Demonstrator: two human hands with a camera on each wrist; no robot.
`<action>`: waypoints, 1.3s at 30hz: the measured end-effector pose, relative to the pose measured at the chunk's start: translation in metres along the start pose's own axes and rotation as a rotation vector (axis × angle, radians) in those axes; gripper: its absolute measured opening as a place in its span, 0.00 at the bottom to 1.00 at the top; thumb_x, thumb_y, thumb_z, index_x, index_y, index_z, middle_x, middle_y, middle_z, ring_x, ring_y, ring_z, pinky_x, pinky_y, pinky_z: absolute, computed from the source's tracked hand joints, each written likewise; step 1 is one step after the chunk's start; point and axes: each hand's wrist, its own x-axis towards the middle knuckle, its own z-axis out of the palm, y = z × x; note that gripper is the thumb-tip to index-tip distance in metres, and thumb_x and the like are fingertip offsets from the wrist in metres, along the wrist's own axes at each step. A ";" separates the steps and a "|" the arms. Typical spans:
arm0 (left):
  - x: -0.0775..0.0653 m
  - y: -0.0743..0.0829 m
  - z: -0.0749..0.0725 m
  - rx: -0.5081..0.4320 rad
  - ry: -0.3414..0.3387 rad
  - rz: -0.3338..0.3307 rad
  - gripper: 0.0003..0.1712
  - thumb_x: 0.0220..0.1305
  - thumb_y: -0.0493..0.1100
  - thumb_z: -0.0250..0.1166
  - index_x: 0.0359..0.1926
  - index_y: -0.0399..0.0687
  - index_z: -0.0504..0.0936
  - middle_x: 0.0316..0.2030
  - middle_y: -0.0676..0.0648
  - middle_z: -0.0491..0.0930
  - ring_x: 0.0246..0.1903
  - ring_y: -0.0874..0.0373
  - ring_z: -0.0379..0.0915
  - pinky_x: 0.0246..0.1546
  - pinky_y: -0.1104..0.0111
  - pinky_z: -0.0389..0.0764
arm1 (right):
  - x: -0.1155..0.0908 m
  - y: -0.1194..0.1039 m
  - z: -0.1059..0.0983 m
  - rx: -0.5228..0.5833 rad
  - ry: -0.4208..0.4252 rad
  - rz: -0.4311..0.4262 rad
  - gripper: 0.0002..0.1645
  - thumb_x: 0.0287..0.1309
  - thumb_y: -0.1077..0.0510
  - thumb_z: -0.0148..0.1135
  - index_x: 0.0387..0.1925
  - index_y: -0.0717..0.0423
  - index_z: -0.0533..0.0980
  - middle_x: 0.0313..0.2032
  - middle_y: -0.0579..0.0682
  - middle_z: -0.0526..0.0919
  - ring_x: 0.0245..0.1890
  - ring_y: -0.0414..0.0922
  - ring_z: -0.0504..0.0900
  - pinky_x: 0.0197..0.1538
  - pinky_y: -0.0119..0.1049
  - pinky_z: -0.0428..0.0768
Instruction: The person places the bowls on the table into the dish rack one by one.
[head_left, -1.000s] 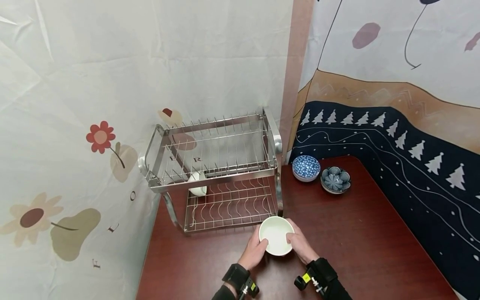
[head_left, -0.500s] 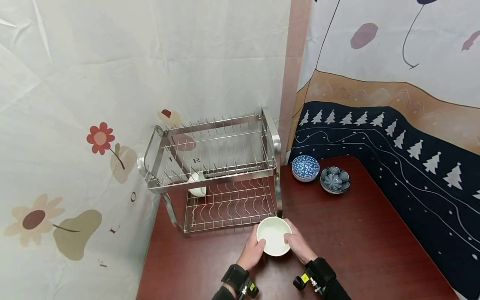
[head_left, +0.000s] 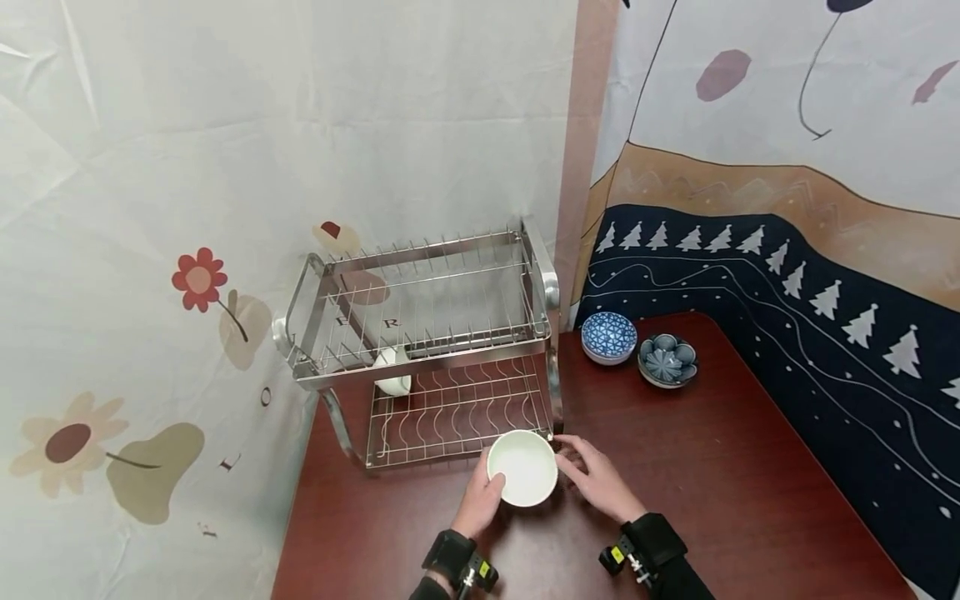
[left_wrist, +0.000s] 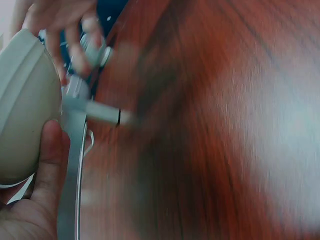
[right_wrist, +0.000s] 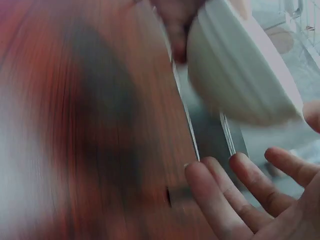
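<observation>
My left hand (head_left: 478,502) grips a plain white bowl (head_left: 522,468) by its left side, thumb at the rim, in front of the rack. In the left wrist view the bowl (left_wrist: 25,110) is held above the tabletop, and its pale outer wall shows. My right hand (head_left: 597,482) is just right of the bowl, its fingers extended. The right wrist view shows those fingers (right_wrist: 212,197) spread and apart from the bowl's wall (right_wrist: 240,65); the thumb is close to the rim, and whether it touches cannot be told.
A two-tier metal dish rack (head_left: 438,361) stands behind the bowl, with a white cup (head_left: 393,385) at the left of its lower tier. A blue-patterned bowl (head_left: 609,337) and a dark petal-patterned bowl (head_left: 666,362) sit at the back right of the brown table (head_left: 720,492).
The bowl has shifted left with my left hand. My right hand, which gripped the bowl's right side before, has let go, and its fingers have straightened.
</observation>
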 end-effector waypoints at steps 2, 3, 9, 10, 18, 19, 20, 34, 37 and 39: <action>-0.002 0.003 -0.009 -0.001 0.022 -0.010 0.36 0.74 0.40 0.55 0.80 0.34 0.65 0.71 0.25 0.75 0.69 0.37 0.79 0.68 0.47 0.85 | -0.001 0.004 -0.009 -0.137 0.047 -0.014 0.25 0.81 0.52 0.64 0.71 0.57 0.79 0.51 0.53 0.87 0.45 0.38 0.86 0.46 0.35 0.87; -0.003 0.007 -0.013 0.002 0.040 -0.022 0.37 0.73 0.40 0.54 0.80 0.32 0.64 0.71 0.23 0.74 0.70 0.34 0.78 0.69 0.44 0.83 | -0.001 0.007 -0.013 -0.199 0.069 -0.009 0.24 0.80 0.51 0.65 0.70 0.55 0.80 0.50 0.50 0.88 0.45 0.39 0.87 0.47 0.36 0.86; -0.008 0.004 -0.038 0.049 0.139 -0.058 0.36 0.72 0.40 0.57 0.77 0.32 0.67 0.70 0.22 0.75 0.69 0.31 0.77 0.69 0.42 0.82 | -0.003 0.033 -0.040 -0.367 0.110 0.033 0.30 0.79 0.47 0.67 0.74 0.55 0.77 0.57 0.55 0.86 0.58 0.55 0.87 0.62 0.56 0.86; -0.008 -0.002 -0.042 0.058 0.155 -0.059 0.36 0.72 0.40 0.57 0.77 0.32 0.67 0.69 0.23 0.75 0.68 0.31 0.77 0.69 0.43 0.83 | -0.004 0.037 -0.044 -0.386 0.115 0.033 0.31 0.78 0.47 0.67 0.75 0.55 0.76 0.60 0.58 0.85 0.61 0.58 0.86 0.63 0.60 0.85; -0.008 -0.044 -0.063 0.083 0.273 -0.083 0.35 0.69 0.37 0.59 0.77 0.35 0.69 0.67 0.25 0.78 0.67 0.37 0.79 0.68 0.55 0.84 | -0.008 0.067 -0.074 -0.523 0.118 0.057 0.49 0.75 0.39 0.68 0.84 0.60 0.64 0.80 0.72 0.66 0.81 0.75 0.61 0.78 0.81 0.62; -0.009 -0.048 -0.065 0.082 0.282 -0.088 0.36 0.70 0.38 0.59 0.78 0.34 0.68 0.68 0.25 0.78 0.68 0.36 0.79 0.70 0.53 0.83 | -0.008 0.069 -0.076 -0.523 0.108 0.070 0.51 0.75 0.37 0.68 0.84 0.60 0.62 0.82 0.73 0.63 0.83 0.76 0.56 0.79 0.82 0.56; -0.010 -0.048 -0.068 0.086 0.286 -0.092 0.36 0.71 0.39 0.59 0.78 0.34 0.68 0.68 0.25 0.78 0.68 0.37 0.78 0.71 0.54 0.82 | -0.009 0.071 -0.077 -0.523 0.100 0.087 0.53 0.74 0.36 0.67 0.85 0.61 0.61 0.83 0.74 0.59 0.84 0.77 0.52 0.80 0.83 0.51; -0.012 -0.060 -0.082 0.096 0.267 -0.157 0.40 0.69 0.38 0.59 0.82 0.39 0.65 0.74 0.26 0.75 0.74 0.29 0.72 0.76 0.34 0.72 | -0.009 0.113 -0.073 -0.582 0.056 0.184 0.66 0.65 0.26 0.70 0.86 0.61 0.58 0.86 0.74 0.48 0.86 0.77 0.42 0.82 0.82 0.33; -0.016 -0.023 -0.080 0.108 0.254 -0.172 0.39 0.68 0.35 0.57 0.80 0.31 0.64 0.71 0.21 0.74 0.72 0.24 0.72 0.74 0.32 0.73 | -0.010 0.115 -0.073 -0.576 0.059 0.185 0.66 0.64 0.25 0.70 0.86 0.62 0.58 0.86 0.74 0.47 0.86 0.77 0.41 0.82 0.82 0.32; -0.018 -0.001 -0.079 0.078 0.240 -0.184 0.40 0.68 0.36 0.56 0.79 0.26 0.62 0.72 0.18 0.71 0.72 0.20 0.69 0.75 0.29 0.69 | -0.011 0.116 -0.074 -0.575 0.058 0.191 0.66 0.64 0.26 0.70 0.86 0.62 0.58 0.86 0.75 0.48 0.86 0.78 0.42 0.82 0.82 0.31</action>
